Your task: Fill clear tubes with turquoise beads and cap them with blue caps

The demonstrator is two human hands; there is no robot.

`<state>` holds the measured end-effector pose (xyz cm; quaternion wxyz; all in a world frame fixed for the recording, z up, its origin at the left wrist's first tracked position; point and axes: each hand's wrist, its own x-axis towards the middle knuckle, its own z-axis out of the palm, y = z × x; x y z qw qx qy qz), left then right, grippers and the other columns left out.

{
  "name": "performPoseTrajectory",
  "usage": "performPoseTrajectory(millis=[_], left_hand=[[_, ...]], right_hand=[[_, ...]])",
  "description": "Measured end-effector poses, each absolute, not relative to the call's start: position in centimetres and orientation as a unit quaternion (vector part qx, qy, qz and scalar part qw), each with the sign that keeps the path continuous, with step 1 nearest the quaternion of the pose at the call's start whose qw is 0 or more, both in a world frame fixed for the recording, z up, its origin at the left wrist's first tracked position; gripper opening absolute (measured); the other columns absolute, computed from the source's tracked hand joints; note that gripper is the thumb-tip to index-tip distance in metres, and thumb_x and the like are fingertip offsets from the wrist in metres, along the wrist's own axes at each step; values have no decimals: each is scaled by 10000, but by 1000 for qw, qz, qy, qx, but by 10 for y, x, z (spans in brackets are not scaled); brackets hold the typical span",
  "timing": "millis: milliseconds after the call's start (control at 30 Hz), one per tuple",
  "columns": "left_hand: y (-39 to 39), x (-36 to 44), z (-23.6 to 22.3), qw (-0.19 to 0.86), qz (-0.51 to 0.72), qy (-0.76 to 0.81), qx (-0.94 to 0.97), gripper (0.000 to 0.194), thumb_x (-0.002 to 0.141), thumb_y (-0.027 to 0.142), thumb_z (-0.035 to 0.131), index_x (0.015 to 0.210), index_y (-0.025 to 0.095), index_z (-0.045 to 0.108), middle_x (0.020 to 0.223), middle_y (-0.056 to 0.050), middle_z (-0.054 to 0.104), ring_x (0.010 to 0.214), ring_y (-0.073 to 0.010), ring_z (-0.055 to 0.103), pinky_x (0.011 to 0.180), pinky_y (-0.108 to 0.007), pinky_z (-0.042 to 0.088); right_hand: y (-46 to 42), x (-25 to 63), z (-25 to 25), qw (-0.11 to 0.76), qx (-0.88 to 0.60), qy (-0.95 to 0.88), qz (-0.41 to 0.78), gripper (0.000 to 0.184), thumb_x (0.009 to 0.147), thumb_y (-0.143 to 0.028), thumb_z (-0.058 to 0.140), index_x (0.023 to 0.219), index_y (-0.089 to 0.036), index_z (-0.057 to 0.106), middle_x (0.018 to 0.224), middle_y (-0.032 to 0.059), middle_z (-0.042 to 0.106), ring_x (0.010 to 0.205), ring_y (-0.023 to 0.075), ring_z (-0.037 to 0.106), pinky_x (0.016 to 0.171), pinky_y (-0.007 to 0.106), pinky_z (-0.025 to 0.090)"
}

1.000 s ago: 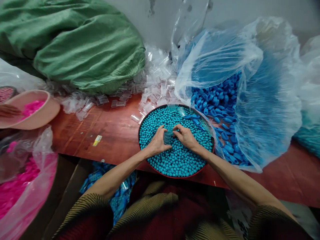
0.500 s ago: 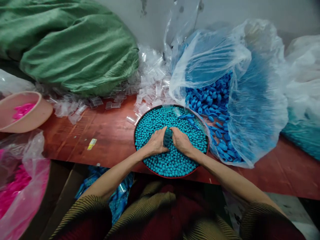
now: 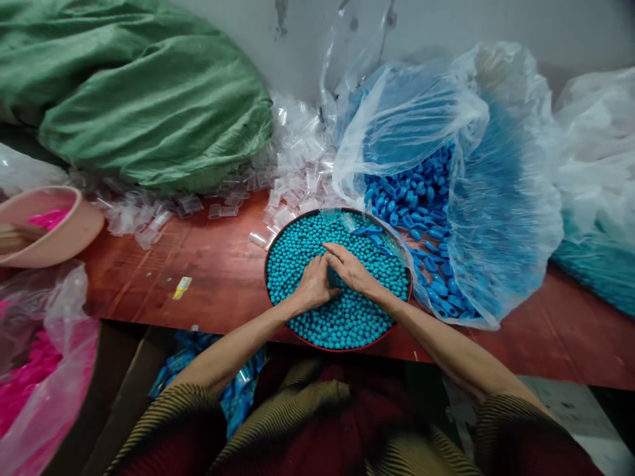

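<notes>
A round tray (image 3: 342, 346) full of small turquoise beads (image 3: 342, 327) stands at the table's front edge. Above the beads, my left hand (image 3: 315, 283) curls around a small clear plastic container, now mostly hidden behind the fingers. My right hand (image 3: 350, 270) meets it from the right, its fingers closed and laid across the left fingertips. What the right fingers hold, if anything, is hidden. Several blue plastic pieces (image 3: 374, 238) lie on the beads near the tray's back right rim.
Clear plastic containers (image 3: 302, 165) are heaped behind the tray. On the right, a plastic bag (image 3: 501, 198) spills blue pieces (image 3: 417, 192). A green sack (image 3: 163, 99) lies at back left. Another person's hand (image 3: 17, 238) reaches into a pink bowl (image 3: 74, 228) at far left.
My right hand has moved left and up, over my left fingertips, covering the container that showed between the hands. Another person's hand has come into the pink bowl.
</notes>
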<state>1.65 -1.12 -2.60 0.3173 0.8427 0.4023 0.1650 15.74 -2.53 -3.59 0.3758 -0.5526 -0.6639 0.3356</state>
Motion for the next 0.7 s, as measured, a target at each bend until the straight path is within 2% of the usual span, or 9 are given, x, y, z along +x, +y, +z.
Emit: performPoseTrajectory(millis=[100,200,300,400,567,700], left_hand=[[-11,0,-13,269,173,422,848,766,613,213,678,1298,151,340,1204,-133,505,1161,-309,473,999,-476,384],[-5,-21,-5,232,166,451,846,790,618,231,682,1317,164,319,1219,-127,504,1169,-306,479,1001,-462,390],[4,-41,-3,179,145,498,836,761,618,216,677,1296,162,337,1192,-128,511,1161,-313,480,989,-473,398],[16,-53,-2,151,84,514,840,732,606,184,663,1270,125,364,1164,-152,518,1140,-326,489,969,-478,411],[42,-55,3,196,-37,457,867,757,550,218,693,1243,96,413,1167,-174,535,1133,-357,507,966,-478,420],[58,-50,2,278,-59,436,854,822,503,260,725,1255,112,428,1260,-173,515,1188,-360,494,1018,-455,401]], right_hand=[[-9,164,-25,341,-528,-742,235,354,928,-330,399,1201,-217,594,1211,87,590,1147,198,518,1020,375,384],[23,153,-24,269,-469,-824,173,301,921,-245,416,1114,-193,641,1142,95,611,1094,195,526,972,352,398],[57,137,-30,204,-448,-861,127,286,899,-281,487,1113,-171,643,1160,112,602,1103,225,505,939,373,379],[74,129,-40,179,-459,-864,103,318,897,-384,494,1090,-190,656,1114,99,618,1071,238,502,877,369,366],[69,143,-52,165,-463,-861,133,323,890,-427,490,895,-194,714,925,59,661,893,181,528,811,292,353],[58,163,-55,213,-505,-803,234,303,850,-423,533,803,-199,731,809,12,688,789,153,567,725,240,365]])
